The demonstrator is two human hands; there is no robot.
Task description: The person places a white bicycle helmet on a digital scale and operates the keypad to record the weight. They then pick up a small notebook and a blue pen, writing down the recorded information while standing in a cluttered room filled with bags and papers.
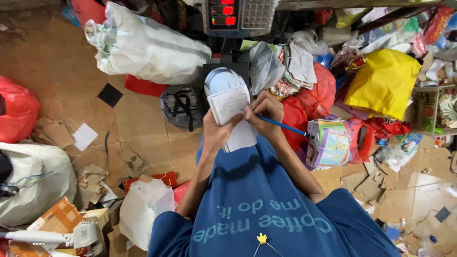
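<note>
The person stands over a tiled floor point(143, 119) crowded with bags and cardboard scraps, writing in a small notepad point(231, 105). The left hand point(216, 133) is clenched around the notepad from below, holding it up just in front of the blue shirt point(257, 195). The right hand point(264, 112), on the notepad's right edge, pinches a blue pen point(285, 126) with its tip at the page. The step in hand looks like noting a figure; going on would call for a steady pad and small pen strokes. Beyond the notepad sits a weighing scale point(240, 14), cut off at the frame's top. The writing itself is too small to make out.
</note>
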